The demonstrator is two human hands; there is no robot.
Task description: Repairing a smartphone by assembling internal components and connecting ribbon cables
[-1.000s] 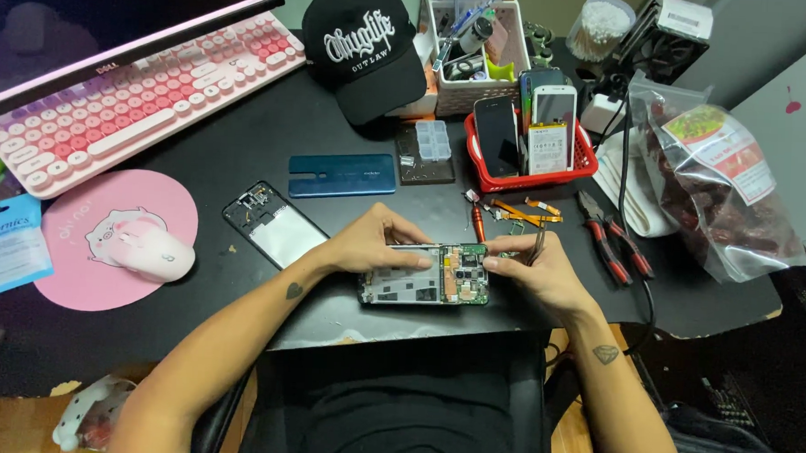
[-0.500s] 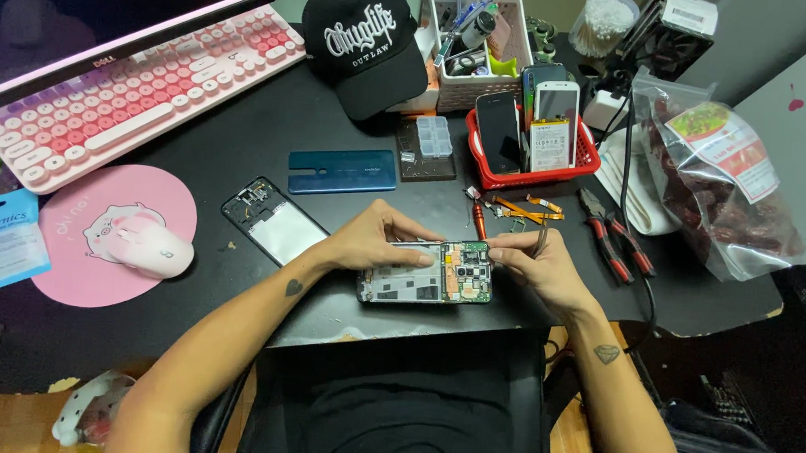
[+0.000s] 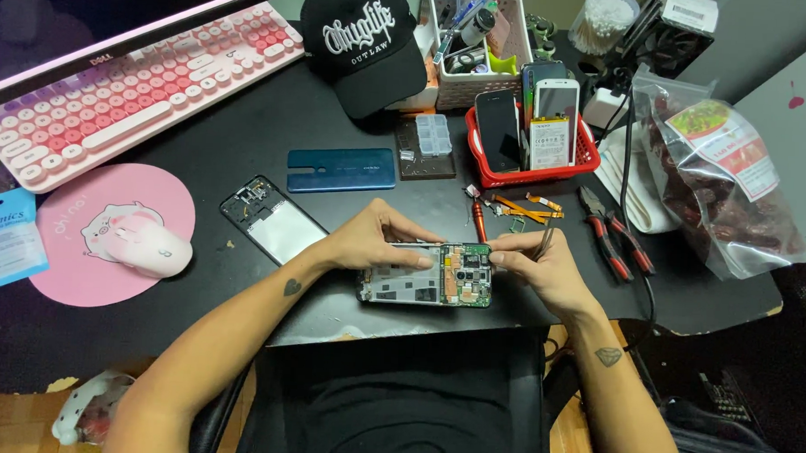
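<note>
On the black desk your opened phone lies at the near edge, its back cover already off, your left hand steadying it while your right hand pinches tweezers over the still-mounted board.

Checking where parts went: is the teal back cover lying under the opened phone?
No, the teal back cover lies apart on the desk, beyond the opened phone.

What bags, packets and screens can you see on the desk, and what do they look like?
Monitor: back left, wide, dark, pink lower edge.
Blue packet: far left edge, flat, light blue.
Clear bag: right side, crinkly, dark red contents, colourful label.
Phones: upright in red basket, one black screen, one white.
</note>
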